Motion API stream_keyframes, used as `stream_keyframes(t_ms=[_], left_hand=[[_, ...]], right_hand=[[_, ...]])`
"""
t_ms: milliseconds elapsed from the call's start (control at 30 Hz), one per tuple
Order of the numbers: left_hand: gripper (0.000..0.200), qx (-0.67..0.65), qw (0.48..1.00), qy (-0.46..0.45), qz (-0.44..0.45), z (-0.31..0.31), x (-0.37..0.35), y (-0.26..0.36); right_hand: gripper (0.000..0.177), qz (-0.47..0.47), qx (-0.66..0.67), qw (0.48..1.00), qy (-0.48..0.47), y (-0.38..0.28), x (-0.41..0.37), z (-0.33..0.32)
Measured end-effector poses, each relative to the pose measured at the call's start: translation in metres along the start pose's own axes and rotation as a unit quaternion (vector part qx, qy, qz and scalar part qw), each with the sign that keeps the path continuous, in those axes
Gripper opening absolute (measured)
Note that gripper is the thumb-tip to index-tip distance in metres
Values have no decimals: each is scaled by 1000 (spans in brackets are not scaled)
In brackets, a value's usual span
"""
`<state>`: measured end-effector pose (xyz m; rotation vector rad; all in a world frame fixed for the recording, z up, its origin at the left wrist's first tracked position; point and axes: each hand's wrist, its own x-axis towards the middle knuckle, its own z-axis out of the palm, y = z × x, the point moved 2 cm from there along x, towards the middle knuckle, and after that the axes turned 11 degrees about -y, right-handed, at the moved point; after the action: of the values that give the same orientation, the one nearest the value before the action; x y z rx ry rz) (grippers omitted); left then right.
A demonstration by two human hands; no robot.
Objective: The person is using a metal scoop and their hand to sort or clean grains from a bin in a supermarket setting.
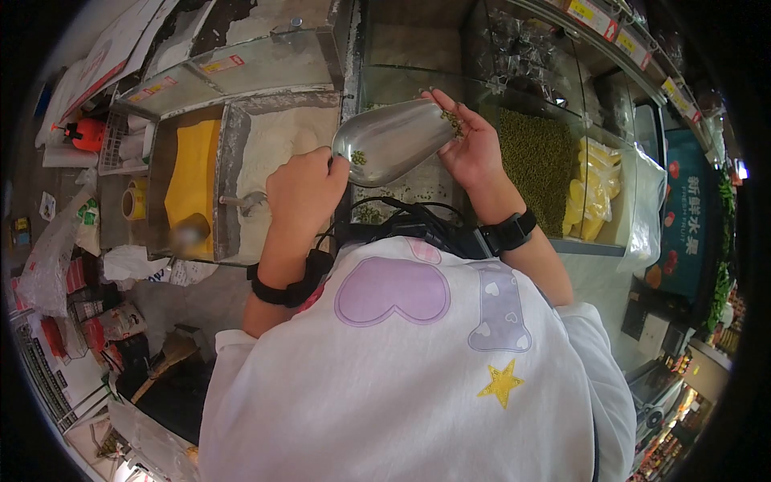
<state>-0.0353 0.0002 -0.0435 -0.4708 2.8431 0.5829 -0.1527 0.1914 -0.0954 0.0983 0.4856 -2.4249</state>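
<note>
A metal scoop is held tilted over a bin with a few green beans scattered in it. My left hand is closed round the scoop's handle end, where a few green beans lie inside. At the scoop's open mouth is my right hand, palm up with fingers apart, and some green beans rest between its palm and the scoop's lip. Just right of this hand stands a bin full of green beans.
White flour and yellow flour fill bins on the left, with a small scoop at the flour bin's edge. Yellow packages lie in a right bin. Glass dividers separate the right bins. A broom stands lower left.
</note>
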Motion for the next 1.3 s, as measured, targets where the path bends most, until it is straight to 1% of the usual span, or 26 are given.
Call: stream_keyframes(t_ms=[967,1100,1300], left_hand=[[31,0,1000,12,17,1,-1,2],[32,7,1000,6,13,2,-1,3],[30,5,1000,-13,4,3,-1,4]], right_hand=[[38,3,-47,999,-2,3,-2,3],[39,3,-66,998,5,3,-3,6],[39,6,-47,999,-5,4,-1,1]])
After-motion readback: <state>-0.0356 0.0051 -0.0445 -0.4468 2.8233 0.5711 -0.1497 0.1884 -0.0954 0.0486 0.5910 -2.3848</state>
